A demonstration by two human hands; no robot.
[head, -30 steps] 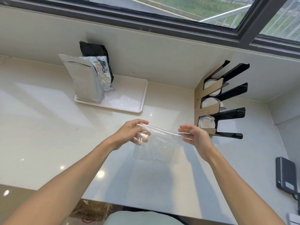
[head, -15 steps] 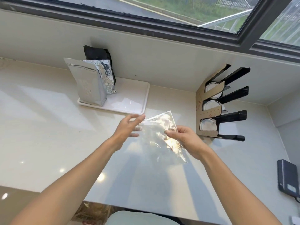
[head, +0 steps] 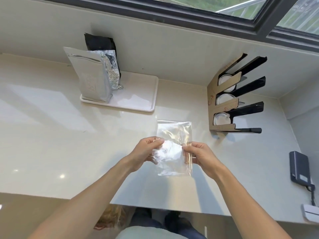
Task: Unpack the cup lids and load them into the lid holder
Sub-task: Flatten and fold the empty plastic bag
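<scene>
Held up over the table (head: pixel 51 135): empty-looking clear bag (head: pixel 174 147), left hand (head: pixel 146 152) and right hand (head: pixel 198 154) each pinched on an edge. Farther right, lid holder (head: pixel 224 104) with lids (head: pixel 221 120) loaded. Unpacking seemingly finished; next, probably discarding bag.

Left hand (head: pixel 146 150) and right hand (head: pixel 198 153) pinch a clear plastic bag (head: pixel 173 145) above the counter (head: pixel 51 135).

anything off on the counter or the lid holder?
Nothing stands out. Both hands, left hand and right hand, hold the clear plastic bag above the counter. The lid holder stands upright with white lids in three slots. Nothing spilled.
</scene>
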